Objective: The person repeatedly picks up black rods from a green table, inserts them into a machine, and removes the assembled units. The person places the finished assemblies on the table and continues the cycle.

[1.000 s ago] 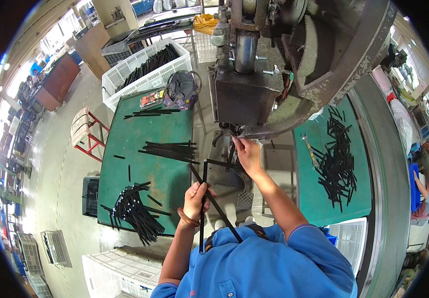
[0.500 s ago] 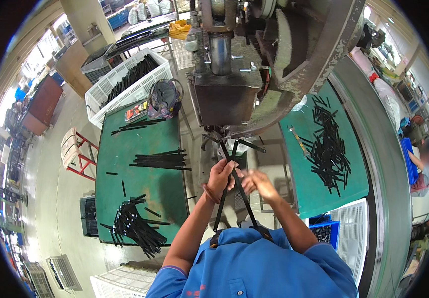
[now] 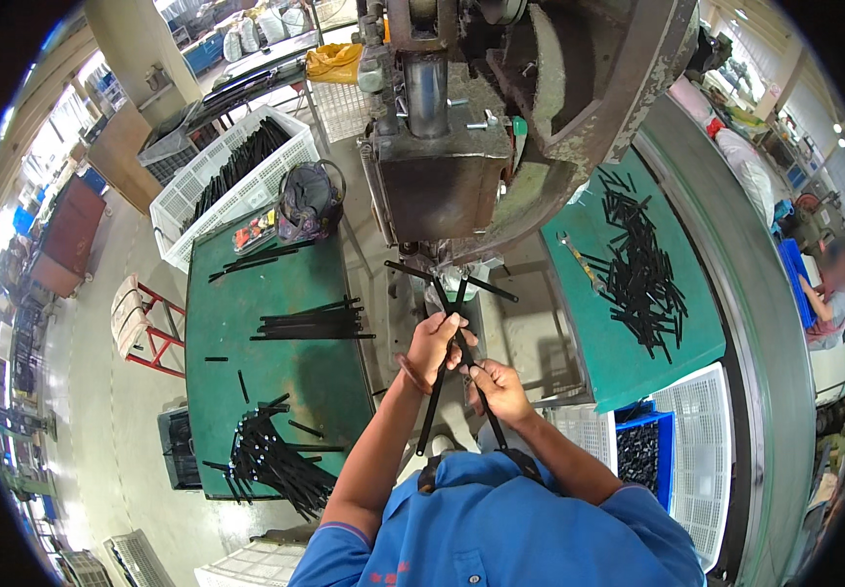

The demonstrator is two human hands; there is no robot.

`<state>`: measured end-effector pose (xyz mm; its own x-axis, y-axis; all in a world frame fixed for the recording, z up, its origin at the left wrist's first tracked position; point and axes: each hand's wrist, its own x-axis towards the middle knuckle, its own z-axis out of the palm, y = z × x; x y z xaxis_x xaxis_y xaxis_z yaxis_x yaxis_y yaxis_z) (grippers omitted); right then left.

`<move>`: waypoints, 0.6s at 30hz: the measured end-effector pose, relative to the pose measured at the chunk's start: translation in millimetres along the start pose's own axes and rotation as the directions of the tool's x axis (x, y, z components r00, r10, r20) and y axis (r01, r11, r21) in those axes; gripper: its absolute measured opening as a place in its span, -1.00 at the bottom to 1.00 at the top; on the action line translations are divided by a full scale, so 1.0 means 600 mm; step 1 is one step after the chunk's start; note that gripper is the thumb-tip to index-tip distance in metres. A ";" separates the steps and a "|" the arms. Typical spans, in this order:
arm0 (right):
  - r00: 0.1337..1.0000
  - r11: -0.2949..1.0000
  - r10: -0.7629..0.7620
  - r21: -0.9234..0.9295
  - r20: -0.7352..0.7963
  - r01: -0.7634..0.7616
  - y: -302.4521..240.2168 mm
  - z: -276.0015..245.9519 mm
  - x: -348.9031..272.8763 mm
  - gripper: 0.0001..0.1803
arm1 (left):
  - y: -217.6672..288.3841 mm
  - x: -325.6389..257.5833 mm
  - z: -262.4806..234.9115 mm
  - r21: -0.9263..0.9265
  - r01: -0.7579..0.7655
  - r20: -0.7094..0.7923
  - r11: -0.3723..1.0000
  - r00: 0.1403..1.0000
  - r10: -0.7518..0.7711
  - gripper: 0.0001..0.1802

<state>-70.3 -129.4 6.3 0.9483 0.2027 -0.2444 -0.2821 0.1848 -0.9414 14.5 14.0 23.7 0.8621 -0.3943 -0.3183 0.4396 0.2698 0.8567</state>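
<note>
1. Hands first: the left hand (image 3: 434,344) is closed around the upper part of one long black rod (image 3: 439,377), and the right hand (image 3: 499,389) is clamped on a second black rod (image 3: 482,411), so each grip is shut on its own piece.
2. Both rods cross between the hands and run up toward the gap under the heavy press machine (image 3: 442,186), their far ends near its lower block; their near ends hang down toward the blue shirt.
3. To do this step well, in my judgement, keep each rod straight in line with the opening, feed one at a time, and hold the fingers well back from the block.
4. A steady wrist matters: the crossed rods could catch on each other, so uncrossing them before pushing in would seem wise.
5. On the green worktop (image 3: 246,382) at the left lie a neat bundle of rods (image 3: 313,323) and a loose black pile (image 3: 271,460) near its front edge.
6. On the right-hand green worktop (image 3: 628,362) lies a scatter of shorter black pieces (image 3: 642,264); a white crate of rods (image 3: 231,181) stands farther off at the left.
</note>
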 end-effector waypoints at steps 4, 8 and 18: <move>0.999 1.000 0.006 0.012 -0.035 -0.005 0.005 0.012 -0.002 -0.76 | 0.007 -0.005 -0.008 0.045 0.036 0.001 0.998 0.999 -0.036 -0.69; 0.999 1.000 -0.025 -0.012 -0.023 0.025 0.005 0.018 -0.003 -0.77 | 0.015 -0.018 -0.012 0.056 0.035 0.019 0.998 0.999 -0.036 -0.66; 1.000 0.997 0.017 0.077 -0.024 -0.015 -0.017 0.020 -0.011 -0.79 | 0.002 -0.003 -0.012 0.039 0.035 0.002 0.999 0.999 -0.035 -0.70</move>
<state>-75.5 -121.0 20.6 0.9467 0.1824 -0.2655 -0.3064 0.2557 -0.9169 15.1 21.2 22.3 0.8455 -0.4056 -0.3473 0.4595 0.2212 0.8602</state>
